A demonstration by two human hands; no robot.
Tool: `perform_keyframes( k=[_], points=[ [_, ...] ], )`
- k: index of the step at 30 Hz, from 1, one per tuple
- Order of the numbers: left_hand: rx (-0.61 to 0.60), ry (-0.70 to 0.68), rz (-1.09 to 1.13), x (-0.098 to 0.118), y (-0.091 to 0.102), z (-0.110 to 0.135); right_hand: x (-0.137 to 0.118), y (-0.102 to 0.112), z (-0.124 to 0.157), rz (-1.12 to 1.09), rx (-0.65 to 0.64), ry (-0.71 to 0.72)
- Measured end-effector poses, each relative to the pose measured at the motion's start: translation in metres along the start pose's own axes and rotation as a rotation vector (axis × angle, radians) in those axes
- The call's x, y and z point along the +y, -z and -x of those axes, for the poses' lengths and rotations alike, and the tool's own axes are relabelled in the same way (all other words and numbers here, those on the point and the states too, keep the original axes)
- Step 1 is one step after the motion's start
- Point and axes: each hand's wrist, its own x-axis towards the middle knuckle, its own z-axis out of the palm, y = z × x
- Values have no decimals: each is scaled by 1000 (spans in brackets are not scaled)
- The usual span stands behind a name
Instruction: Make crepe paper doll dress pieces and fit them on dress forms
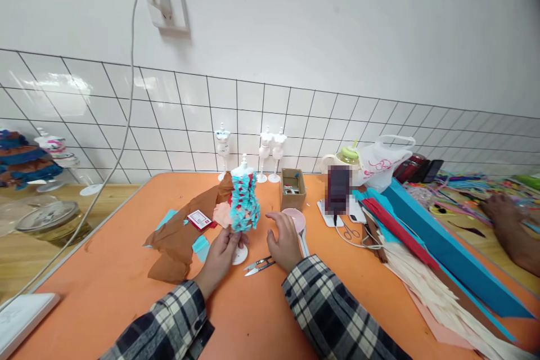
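Observation:
A small white dress form (242,169) stands upright, its body wrapped in ruffled turquoise crepe paper (245,202) with dark red bits between. My left hand (222,250) is closed around the lower part of the form, just above its round white base (240,256). My right hand (285,241) is apart from it on the right, fingers spread and slightly curled, holding nothing. Below and between the hands lie thread snips (259,266). A pink round dish (294,217) sits beyond my right hand, with a white handle-like piece beside it.
Brown crepe paper (172,244) and a white-and-red card (199,220) lie left. Bare dress forms (265,149) and a cardboard box (292,187) stand at the back. A phone (338,188), scissors (351,232) and paper strips (415,270) are right. Another person's hand (504,208) is far right.

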Motion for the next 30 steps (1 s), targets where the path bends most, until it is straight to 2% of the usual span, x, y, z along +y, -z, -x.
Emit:
perform_keyframes(
  k=[8,11,17,23,26,30],
  points=[
    [123,23,-88,2,5,-1,3,-5,1,0,-128,-7],
    [140,38,-71,2,4,0,-2,-3,2,26,-142,24],
    [148,75,66,-4,1,0,-18,-3,8,62,-259,126],
    [154,91,55,-6,2,2,-11,-3,8,104,-242,74],
    [139,93,52,-5,2,1,-12,-4,9,50,-255,63],
    [110,61,56,-3,-2,0,-22,-9,8,-143,-271,2]
  ],
)
